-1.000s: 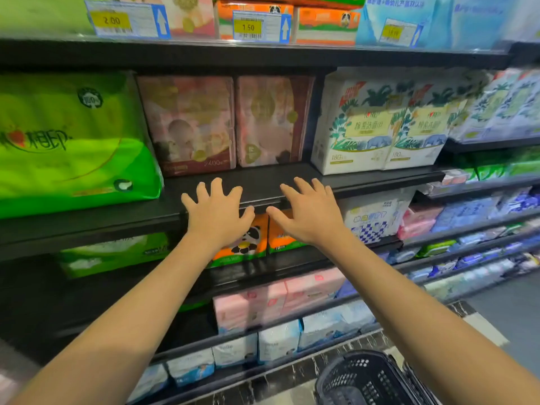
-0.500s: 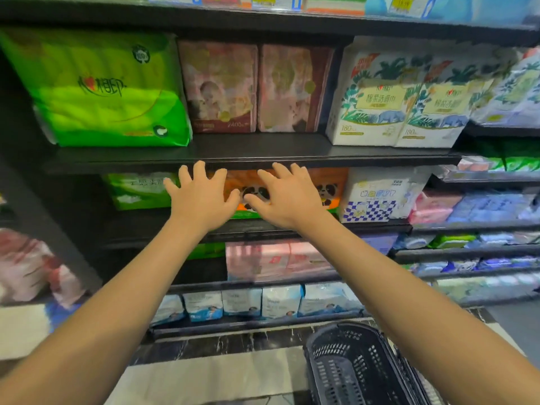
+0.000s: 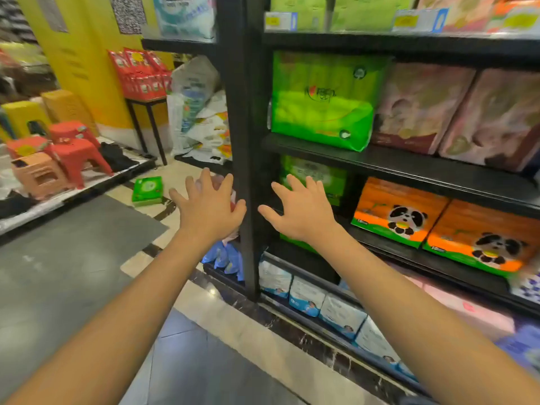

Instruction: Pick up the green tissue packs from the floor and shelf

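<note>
both hands spread, left hand point(image 3: 209, 207) and right hand point(image 3: 301, 213) flanking black shelf post point(image 3: 244, 141); labels unreadable.

blurred price tags point(image 3: 280, 21), right hand point(image 3: 301, 211) hiding green pack point(image 3: 318, 176)

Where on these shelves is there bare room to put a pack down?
A bare strip of black shelf runs along the front, before the green pack and the pink packs. The dark gap right of the lower green pack, beside the panda boxes, looks open. The bottom rows are crowded. Both hands, left and right, hold nothing.
</note>
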Motion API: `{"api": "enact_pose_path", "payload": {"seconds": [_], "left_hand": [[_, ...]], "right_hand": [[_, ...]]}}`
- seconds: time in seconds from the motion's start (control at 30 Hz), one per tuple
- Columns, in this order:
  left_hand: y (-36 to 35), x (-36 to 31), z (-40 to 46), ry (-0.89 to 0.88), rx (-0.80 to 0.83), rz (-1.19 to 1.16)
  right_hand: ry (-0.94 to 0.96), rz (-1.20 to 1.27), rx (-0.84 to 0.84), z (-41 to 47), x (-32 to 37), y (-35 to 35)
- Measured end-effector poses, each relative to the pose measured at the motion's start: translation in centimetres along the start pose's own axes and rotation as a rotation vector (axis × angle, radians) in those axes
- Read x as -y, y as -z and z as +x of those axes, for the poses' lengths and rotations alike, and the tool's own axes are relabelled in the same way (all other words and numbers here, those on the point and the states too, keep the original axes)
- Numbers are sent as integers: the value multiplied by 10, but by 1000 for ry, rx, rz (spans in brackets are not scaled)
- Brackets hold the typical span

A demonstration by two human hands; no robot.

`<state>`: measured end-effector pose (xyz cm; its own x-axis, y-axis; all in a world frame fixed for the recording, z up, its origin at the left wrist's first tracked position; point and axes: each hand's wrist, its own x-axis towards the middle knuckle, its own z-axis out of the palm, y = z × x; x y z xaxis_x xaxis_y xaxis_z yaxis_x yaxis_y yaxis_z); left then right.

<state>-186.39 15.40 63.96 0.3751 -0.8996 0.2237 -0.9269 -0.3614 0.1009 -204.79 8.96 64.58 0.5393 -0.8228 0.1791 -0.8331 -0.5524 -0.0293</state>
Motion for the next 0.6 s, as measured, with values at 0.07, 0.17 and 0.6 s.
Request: {"api": "enact_pose_path", "payload": {"seconds": [0.07,0.17,0.6], "left_hand": [[1,48,-2,78,-6,-4],[5,121,-7,185,11,21],[6,341,8,398,37,67]], "right_hand": [[77,22,-6,19,42,-5],[180,53,21,47,106,-12],[390,91,65,157,319,-54]]}}
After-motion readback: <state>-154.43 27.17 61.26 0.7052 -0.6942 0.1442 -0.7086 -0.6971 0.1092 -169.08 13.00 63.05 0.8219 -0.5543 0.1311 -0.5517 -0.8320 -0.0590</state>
